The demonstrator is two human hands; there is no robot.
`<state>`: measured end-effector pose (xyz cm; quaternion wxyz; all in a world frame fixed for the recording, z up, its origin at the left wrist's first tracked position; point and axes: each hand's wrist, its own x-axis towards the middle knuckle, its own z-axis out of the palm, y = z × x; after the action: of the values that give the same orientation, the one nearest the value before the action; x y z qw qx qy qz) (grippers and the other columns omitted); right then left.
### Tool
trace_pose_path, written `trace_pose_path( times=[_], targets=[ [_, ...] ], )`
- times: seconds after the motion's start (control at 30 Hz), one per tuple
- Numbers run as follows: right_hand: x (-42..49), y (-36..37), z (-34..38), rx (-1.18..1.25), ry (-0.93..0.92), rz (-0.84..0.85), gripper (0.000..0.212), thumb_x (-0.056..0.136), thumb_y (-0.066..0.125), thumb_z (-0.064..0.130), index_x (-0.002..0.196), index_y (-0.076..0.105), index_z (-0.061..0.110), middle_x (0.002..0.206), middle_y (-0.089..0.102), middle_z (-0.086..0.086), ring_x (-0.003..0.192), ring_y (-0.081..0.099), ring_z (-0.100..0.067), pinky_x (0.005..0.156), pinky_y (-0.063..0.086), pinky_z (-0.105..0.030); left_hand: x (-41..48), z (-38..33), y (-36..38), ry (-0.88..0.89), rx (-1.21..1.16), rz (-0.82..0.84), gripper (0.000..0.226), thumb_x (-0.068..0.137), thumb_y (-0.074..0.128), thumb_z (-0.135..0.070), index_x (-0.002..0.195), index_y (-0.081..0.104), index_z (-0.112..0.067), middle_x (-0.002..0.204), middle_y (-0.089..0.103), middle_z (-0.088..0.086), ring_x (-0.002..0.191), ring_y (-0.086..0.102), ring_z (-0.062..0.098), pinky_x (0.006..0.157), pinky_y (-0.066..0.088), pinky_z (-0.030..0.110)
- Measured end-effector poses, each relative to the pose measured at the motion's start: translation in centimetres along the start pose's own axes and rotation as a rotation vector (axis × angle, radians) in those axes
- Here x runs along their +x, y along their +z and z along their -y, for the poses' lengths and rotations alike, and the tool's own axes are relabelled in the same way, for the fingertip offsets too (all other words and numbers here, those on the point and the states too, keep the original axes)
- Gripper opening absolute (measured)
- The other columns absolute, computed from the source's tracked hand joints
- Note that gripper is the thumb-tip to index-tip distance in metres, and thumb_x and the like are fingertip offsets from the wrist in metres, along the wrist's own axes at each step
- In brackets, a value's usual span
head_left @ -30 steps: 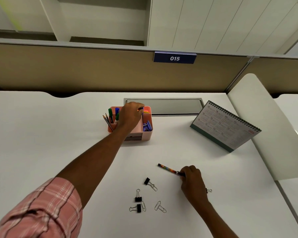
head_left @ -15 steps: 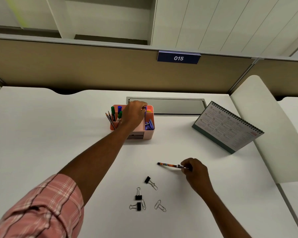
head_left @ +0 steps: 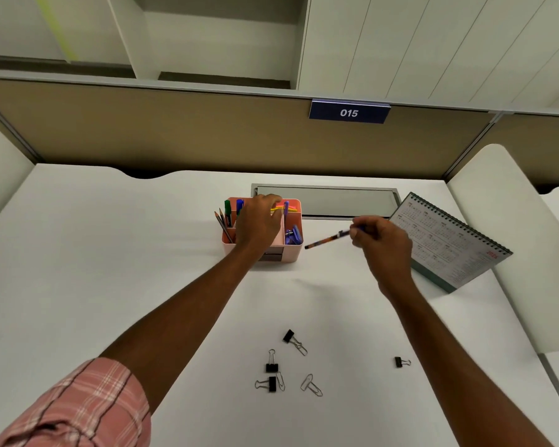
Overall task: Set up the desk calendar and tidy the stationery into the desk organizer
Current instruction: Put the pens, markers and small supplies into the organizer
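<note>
The pink desk organizer stands mid-desk with markers, pencils, sticky notes and a blue stapler inside. My left hand hovers over its middle, fingers bent down beside a purple pen; the back of the hand hides whether they touch it. My right hand pinches an orange-and-black patterned pen by its end, held in the air just right of the organizer with its tip pointing at it. The desk calendar stands propped at the right. Several black binder clips and paper clips lie on the near desk.
One binder clip lies apart at the near right. A grey cable-tray lid is set into the desk behind the organizer. A tan partition with a "015" sign closes the back; white dividers flank both sides.
My right hand has lifted the patterned pen off the desk and carried it up toward the organizer. The purple pen now stands in the organizer beside my left hand.
</note>
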<state>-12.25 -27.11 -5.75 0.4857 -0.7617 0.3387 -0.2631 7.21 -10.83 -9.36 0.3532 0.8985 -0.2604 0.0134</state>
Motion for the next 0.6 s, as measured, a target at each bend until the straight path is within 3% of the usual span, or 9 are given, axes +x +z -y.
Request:
trace_pose_path(
  times=[0.23, 0.33, 0.47, 0.6],
  targets=[
    [4.9, 4.0, 3.4, -0.091, -0.149, -0.014, 0.017, 0.089, 0.077, 0.013, 0.105, 0.079, 0.013, 0.089, 0.078, 0.002, 0.078, 0.075, -0.01, 0.082, 0.064, -0.035, -5.3, 0.6, -1.1, -0.042, -0.119, -0.021, 0.025, 0.1, 0.066, -0.025, 0.123, 0.074, -0.018, 0.121, 0.074, 0.001, 0.108, 0.07, 0.018, 0.085, 0.058, 0.026],
    [6.2, 6.2, 3.4, -0.16, -0.157, 0.029, 0.016, 0.09, 0.076, 0.011, 0.105, 0.079, 0.01, 0.092, 0.079, -0.004, 0.082, 0.075, -0.019, 0.085, 0.063, -0.039, -8.6, 1.8, -1.1, -0.089, -0.105, 0.045, 0.022, 0.101, 0.064, -0.027, 0.119, 0.075, -0.02, 0.117, 0.075, -0.001, 0.106, 0.069, 0.016, 0.083, 0.054, 0.024],
    [7.5, 8.7, 2.7, -0.292, -0.191, 0.088, 0.018, 0.091, 0.074, 0.01, 0.108, 0.079, 0.006, 0.1, 0.079, -0.01, 0.088, 0.074, -0.022, 0.089, 0.06, -0.039, -12.7, 4.7, -0.8, -0.169, -0.032, 0.18, 0.025, 0.098, 0.067, -0.03, 0.122, 0.073, -0.025, 0.123, 0.073, -0.006, 0.112, 0.067, 0.014, 0.094, 0.055, 0.03],
    [8.1, 10.7, 1.7, -0.407, -0.221, 0.135, 0.018, 0.094, 0.069, 0.008, 0.11, 0.078, 0.004, 0.108, 0.078, -0.011, 0.094, 0.072, -0.019, 0.083, 0.052, -0.022, -15.1, 7.3, -0.3, -0.186, 0.073, 0.446, 0.05, 0.098, 0.065, -0.038, 0.145, 0.055, -0.025, 0.152, 0.052, -0.004, 0.14, 0.048, 0.017, 0.113, 0.041, 0.031]
  ],
)
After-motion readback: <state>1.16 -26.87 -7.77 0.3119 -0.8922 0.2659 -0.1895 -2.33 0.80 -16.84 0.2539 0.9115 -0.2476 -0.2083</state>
